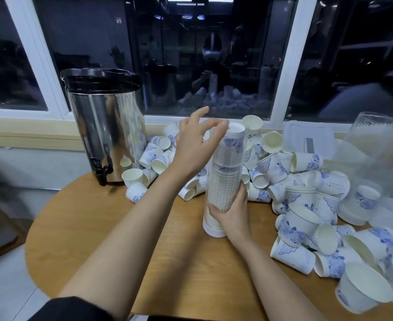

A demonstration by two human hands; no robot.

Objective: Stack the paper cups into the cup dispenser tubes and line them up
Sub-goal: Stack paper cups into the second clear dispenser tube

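At frame centre, the dispenser tube (224, 177) is clasped low by the right grip (231, 213); the left grip (194, 144) is spread wide.

A black sleeve (75, 308) (soft, slightly fuzzy fabric) ends at the left elbow; both forearms are bare.

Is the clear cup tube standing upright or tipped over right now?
Upright. The tube stands on its white base on the table; the right hand grips its lower part.

steel urn (107, 126) on round wooden table (86, 228) | dark window (191, 42) behind
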